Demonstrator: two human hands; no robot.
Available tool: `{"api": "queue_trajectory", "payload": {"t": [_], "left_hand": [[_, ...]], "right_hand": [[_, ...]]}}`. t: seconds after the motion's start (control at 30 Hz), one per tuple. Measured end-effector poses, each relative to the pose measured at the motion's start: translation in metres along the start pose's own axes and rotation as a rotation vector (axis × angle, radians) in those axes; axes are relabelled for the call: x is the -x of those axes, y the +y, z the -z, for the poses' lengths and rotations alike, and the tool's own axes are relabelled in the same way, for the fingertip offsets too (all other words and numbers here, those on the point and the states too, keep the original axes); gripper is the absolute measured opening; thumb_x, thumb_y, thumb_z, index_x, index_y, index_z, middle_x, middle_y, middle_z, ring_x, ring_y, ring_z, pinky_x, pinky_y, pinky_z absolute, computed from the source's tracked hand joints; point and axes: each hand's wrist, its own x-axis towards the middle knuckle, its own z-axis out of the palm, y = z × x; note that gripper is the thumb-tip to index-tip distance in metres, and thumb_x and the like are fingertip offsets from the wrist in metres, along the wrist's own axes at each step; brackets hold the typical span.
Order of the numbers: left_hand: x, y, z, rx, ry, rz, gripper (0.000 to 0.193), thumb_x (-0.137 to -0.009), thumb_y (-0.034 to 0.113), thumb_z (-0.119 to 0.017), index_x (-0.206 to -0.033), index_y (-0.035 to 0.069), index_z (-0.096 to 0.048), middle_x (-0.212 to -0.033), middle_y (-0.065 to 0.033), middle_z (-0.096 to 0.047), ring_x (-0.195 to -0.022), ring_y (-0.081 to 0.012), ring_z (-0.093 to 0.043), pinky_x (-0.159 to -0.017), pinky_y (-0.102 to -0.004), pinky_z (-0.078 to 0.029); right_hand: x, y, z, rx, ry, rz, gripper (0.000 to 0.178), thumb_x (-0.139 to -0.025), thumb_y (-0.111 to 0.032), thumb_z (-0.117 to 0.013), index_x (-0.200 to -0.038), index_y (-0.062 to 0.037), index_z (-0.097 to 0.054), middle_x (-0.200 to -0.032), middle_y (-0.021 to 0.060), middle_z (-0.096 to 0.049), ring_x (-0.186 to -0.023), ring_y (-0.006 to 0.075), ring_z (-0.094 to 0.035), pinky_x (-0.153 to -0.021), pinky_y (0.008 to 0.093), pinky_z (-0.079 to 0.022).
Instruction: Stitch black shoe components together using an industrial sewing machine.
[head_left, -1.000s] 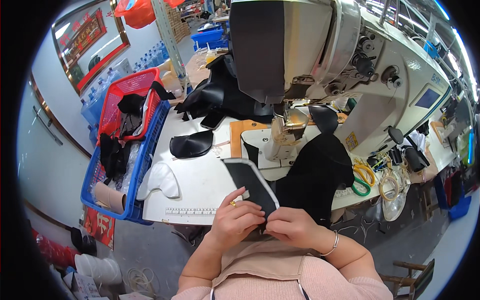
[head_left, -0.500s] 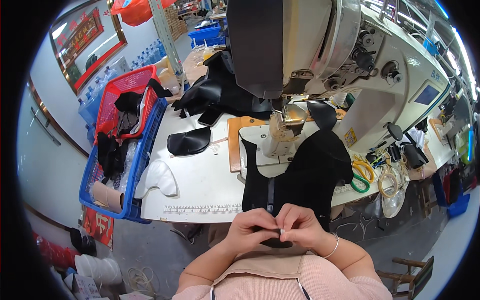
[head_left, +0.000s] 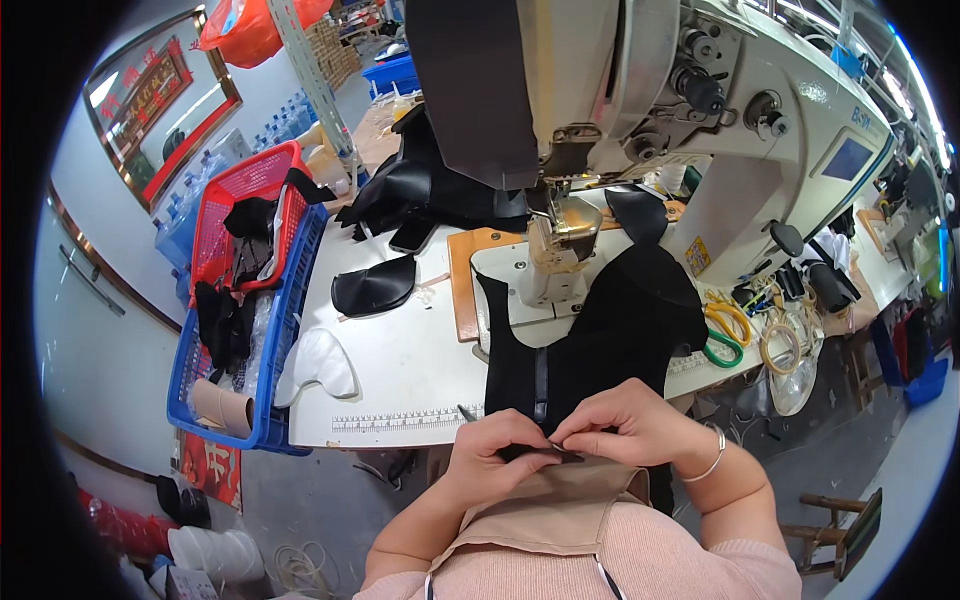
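Note:
A large black fabric piece (head_left: pixel 620 320) with a shiny strip along its middle lies over the sewing machine's bed and hangs toward me at the table's front edge. My left hand (head_left: pixel 497 458) is closed, thumb and forefinger pinching the near edge of that piece. Closed just to its right, my right hand (head_left: pixel 628 425) pinches the same edge, its fingertips almost meeting the left ones. A thin dark pointed thing (head_left: pixel 466 412) sticks up behind my left hand; its kind is unclear. The fingers hide most of the pinched edge. Beyond the fabric stands the sewing machine (head_left: pixel 560 240).
Left of the machine lie a black leather piece (head_left: pixel 374 288), a white curved pad (head_left: pixel 317 366) and a phone (head_left: pixel 412 236). A blue crate (head_left: pixel 265 425) with a red basket (head_left: pixel 200 240) stands at the left edge. Green-and-yellow-handled scissors (head_left: pixel 722 348) and a tape roll (head_left: pixel 780 350) lie right.
My right hand has risen slightly and turned, its fingers straighter. A small white bit between the fingertips no longer shows. The dark pointed thing now appears by my left hand. The view has shifted slightly.

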Motion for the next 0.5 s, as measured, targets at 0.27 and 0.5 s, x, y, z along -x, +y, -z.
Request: {"api": "queue_trajectory", "payload": {"t": [0.27, 0.5], "left_hand": [[-0.016, 0.010, 0.008, -0.427, -0.061, -0.271, 0.023, -0.054, 0.002, -0.073, -0.073, 0.008, -0.063, -0.074, -0.0017, -0.060, -0.067, -0.0182, -0.058, -0.064, -0.0293, -0.045], [-0.020, 0.009, 0.009, -0.603, -0.011, -0.378, 0.026, -0.051, 0.001, -0.072, -0.074, 0.008, -0.062, -0.070, -0.0017, -0.058, -0.063, -0.0196, -0.057, -0.064, -0.0297, -0.046]], "right_hand": [[0.001, -0.016, 0.007, 0.454, -0.150, 0.332, 0.018, -0.071, -0.004, -0.062, -0.089, -0.0031, -0.061, -0.074, 0.0079, -0.061, -0.067, 0.0223, -0.062, -0.058, 0.0302, -0.050], [0.003, -0.017, 0.001, 0.854, -0.185, 0.501, 0.011, -0.069, -0.008, -0.055, -0.077, -0.0007, -0.052, -0.070, 0.0091, -0.054, -0.067, 0.0224, -0.060, -0.057, 0.0284, -0.051]]}}
